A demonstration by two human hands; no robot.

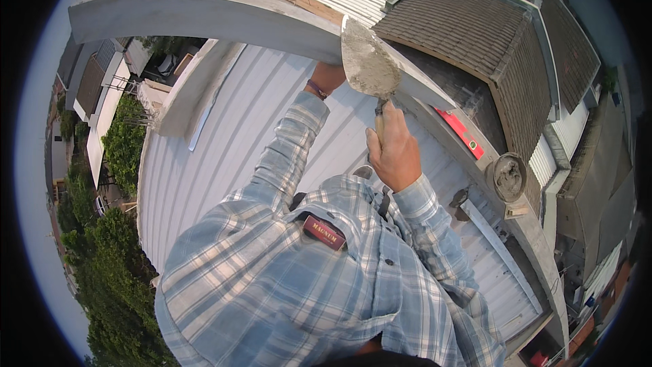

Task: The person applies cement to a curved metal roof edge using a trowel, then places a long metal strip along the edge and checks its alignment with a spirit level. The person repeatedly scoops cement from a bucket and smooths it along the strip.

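My right hand [395, 146] grips the wooden handle of a trowel [368, 58], its blade coated with grey cement and raised against the top of a low grey parapet [204, 10]. Just left of the blade, my left hand [327, 76] reaches to the parapet's inner face; its fingers are hidden. A wooden board [302, 0] runs along the parapet's far edge. To the right, a red spirit level [458, 132] rests on the ledge, and farther along sits a bucket [509, 177] with wet grey mortar.
Below me is a white corrugated roof [217, 163], with a long pale strip [502, 258] lying on its right side. A second short concrete wall [176, 98] stands at the left. Beyond the parapet are neighbouring tiled roofs [448, 24] at lower level and trees [109, 278].
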